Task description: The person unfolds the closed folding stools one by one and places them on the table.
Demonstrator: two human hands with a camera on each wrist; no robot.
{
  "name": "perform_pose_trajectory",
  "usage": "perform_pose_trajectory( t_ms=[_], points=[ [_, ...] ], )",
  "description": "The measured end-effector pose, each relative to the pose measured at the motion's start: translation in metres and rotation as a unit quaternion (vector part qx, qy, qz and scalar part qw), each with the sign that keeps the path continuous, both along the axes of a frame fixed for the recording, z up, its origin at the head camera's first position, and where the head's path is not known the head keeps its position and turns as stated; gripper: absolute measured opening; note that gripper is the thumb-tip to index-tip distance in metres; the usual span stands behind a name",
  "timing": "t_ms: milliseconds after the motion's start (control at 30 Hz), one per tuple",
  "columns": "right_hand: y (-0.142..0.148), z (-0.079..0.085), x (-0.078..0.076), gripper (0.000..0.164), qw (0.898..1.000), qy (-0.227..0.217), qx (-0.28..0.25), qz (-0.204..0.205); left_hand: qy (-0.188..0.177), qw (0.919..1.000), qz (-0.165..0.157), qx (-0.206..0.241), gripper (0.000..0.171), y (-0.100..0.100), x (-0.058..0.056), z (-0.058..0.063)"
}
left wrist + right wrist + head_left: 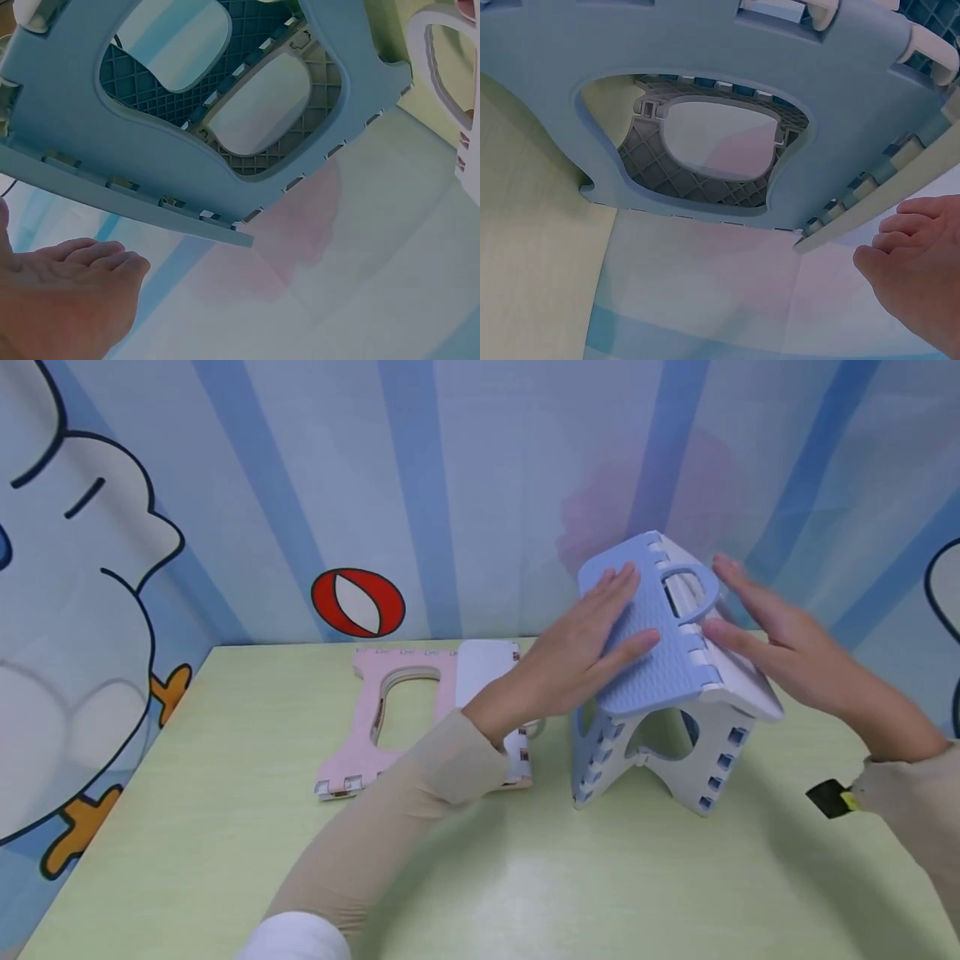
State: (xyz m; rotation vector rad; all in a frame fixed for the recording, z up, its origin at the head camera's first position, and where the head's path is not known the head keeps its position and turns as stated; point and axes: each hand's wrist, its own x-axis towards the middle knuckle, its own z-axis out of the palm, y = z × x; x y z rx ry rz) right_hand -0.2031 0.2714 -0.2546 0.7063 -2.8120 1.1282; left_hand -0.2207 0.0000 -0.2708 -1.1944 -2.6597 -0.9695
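Observation:
A blue and white folding step stool stands partly unfolded on the table, its two top halves sloping like a roof. Flat against the blue half lies my left hand, fingers straight. On the opposite side, my right hand rests with straight fingers along the white half. A blue loop handle sticks up at the ridge. Both wrist views look at the stool's legs and their cut-outs; the left hand and right hand appear there outside the sloping top panels.
A pink and white folding stool lies folded flat on the pale green table, partly behind the left forearm. Behind the table hangs a blue striped cloth with cartoon prints. A small black and yellow piece sticks out at the right cuff.

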Motion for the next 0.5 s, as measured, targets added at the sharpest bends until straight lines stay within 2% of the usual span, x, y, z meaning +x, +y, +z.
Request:
perform_pose_trajectory(
  t_ms=[233,500],
  points=[
    [-0.003,-0.004,-0.008,0.066,1.000,-0.009,-0.015,0.025,-0.013,0.9994,0.004,-0.031,0.075,0.011,-0.006,0.000],
    [-0.005,-0.010,-0.010,0.060,0.999,-0.011,-0.019,0.040,0.000,0.9979,0.002,-0.065,0.070,0.019,-0.011,0.001]
  ],
)
